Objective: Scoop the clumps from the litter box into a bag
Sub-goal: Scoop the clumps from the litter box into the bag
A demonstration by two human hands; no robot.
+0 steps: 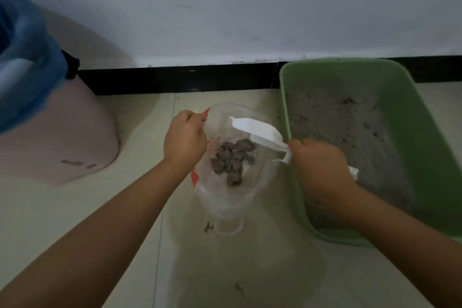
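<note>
left hand [184, 138] pinching bag [226, 197] rim; right hand [322, 167] gripping scoop [257, 131]

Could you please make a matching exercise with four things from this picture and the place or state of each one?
Things:
1. green plastic litter box
2. white plastic scoop
3. grey-brown clumps
4. clear plastic bag

Places or states:
A. lying inside the bag
B. gripped by the right hand
C. held open at its rim by the left hand
D. on the floor by the wall, holding grey litter

Pairs: 1-D, 2-B, 3-A, 4-C
</note>
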